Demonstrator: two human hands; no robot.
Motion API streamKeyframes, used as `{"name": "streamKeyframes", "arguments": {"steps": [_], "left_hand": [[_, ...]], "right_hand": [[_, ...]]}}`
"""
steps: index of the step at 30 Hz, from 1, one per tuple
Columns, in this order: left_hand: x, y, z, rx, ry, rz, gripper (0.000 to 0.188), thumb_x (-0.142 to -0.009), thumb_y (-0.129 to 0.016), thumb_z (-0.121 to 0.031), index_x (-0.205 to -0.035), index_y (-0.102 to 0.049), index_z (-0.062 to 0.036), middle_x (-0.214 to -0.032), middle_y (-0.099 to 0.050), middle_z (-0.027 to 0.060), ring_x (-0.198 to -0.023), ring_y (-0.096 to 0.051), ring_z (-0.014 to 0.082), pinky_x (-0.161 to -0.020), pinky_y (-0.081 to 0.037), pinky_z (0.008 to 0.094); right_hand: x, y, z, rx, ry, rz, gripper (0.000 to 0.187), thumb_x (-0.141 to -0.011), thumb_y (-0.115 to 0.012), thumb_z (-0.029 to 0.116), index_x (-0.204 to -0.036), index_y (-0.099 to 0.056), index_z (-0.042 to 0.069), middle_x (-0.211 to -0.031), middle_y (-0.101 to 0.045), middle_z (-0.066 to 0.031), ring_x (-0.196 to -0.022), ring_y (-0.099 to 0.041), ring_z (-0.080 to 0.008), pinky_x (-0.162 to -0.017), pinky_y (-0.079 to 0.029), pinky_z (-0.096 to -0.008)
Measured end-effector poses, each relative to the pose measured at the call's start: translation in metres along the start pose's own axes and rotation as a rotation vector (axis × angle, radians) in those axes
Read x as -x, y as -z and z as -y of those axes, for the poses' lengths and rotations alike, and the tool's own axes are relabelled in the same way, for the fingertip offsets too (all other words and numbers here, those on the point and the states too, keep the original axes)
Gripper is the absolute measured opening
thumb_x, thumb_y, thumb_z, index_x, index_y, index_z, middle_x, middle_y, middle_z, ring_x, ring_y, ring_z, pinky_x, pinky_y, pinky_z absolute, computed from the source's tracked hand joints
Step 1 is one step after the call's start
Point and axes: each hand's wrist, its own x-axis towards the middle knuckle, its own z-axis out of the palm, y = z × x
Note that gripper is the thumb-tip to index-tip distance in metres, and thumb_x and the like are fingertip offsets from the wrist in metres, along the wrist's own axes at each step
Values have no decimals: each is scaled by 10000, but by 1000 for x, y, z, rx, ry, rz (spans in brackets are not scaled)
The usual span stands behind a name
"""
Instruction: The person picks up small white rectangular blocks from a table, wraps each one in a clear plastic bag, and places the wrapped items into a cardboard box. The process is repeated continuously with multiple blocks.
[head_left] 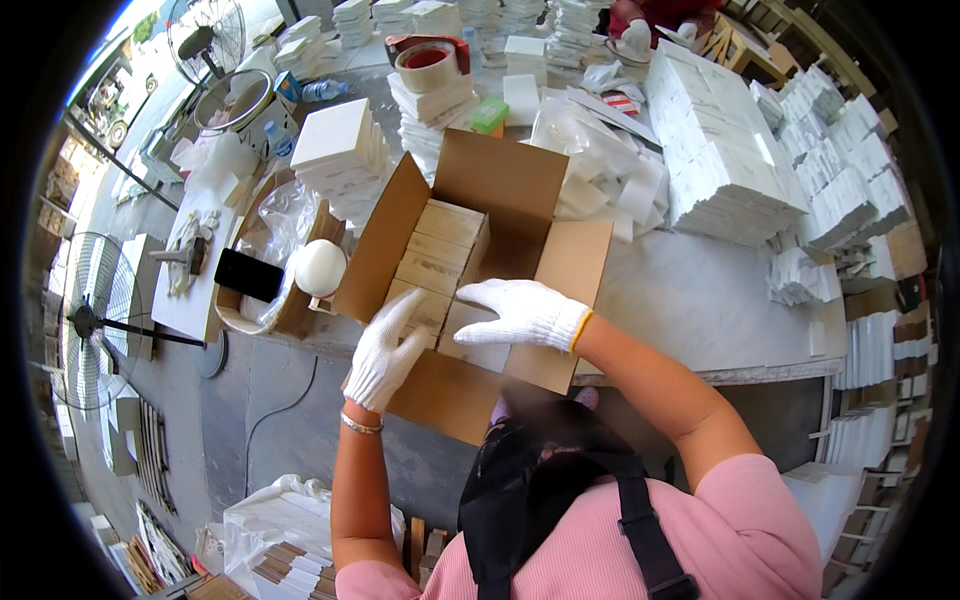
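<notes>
An open cardboard box (pixel 505 165) with its flaps spread stands in front of me on the table. A row of pale marble-look tiles (pixel 436 245) lies along its left side; bare cardboard shows at the far right inside. My left hand (pixel 385 350), in a white knit glove, is at the near left corner, its fingers stretched over the near end of the tiles and thumb apart. My right hand (pixel 525 315), gloved alike, reaches over the box from the right with fingers extended. Neither hand holds anything I can see; whether the fingertips touch the tiles I cannot tell.
Left of the box are a phone (pixel 249 275), a white round object (pixel 320 268) and a carton with plastic (pixel 285 215). Tile stacks (pixel 335 140) and a tape roll (pixel 427 65) stand behind. A large tile block (pixel 715 150) is at right; another person's gloved hand (pixel 635 38) is beyond.
</notes>
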Motion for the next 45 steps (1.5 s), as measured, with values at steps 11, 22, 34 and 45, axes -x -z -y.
{"name": "streamKeyframes", "arguments": {"steps": [11,22,34,45], "left_hand": [[-3,-29,-106,231,166,56,516,-894,-636,-68,-1401,-605,24,-1359,-649,127,-1249,-594,200,-1073,-452,326],[-102,-97,-218,32,9,-33,317,-958,-681,-222,-1082,-737,64,-1248,-718,127,-1047,-678,173,-899,-532,309],[-261,-201,-238,-816,-395,78,560,-777,-734,-360,-1263,-674,-87,-1331,-633,118,-1191,-625,340,-966,-513,459],[-380,-305,-178,-1064,-496,210,452,-828,-688,-326,-1261,-680,-197,-1526,-467,139,-1418,-421,389,-1102,-372,586]], "right_hand": [[216,31,-180,-472,-403,-800,515,-956,-719,339,-1342,-640,7,-1296,-686,-167,-1187,-667,-263,-1029,-513,-367],[370,-41,-333,440,-512,-826,608,-875,-706,447,-1389,-615,136,-1501,-541,-128,-1391,-479,-368,-1139,-375,-525],[373,-35,-328,371,-428,-949,462,-867,-726,392,-1239,-705,119,-1360,-639,-121,-1297,-555,-351,-1086,-426,-511],[376,-22,-318,400,-428,-975,399,-797,-773,353,-1144,-733,161,-1275,-682,-78,-1234,-607,-315,-1031,-465,-484]]}}
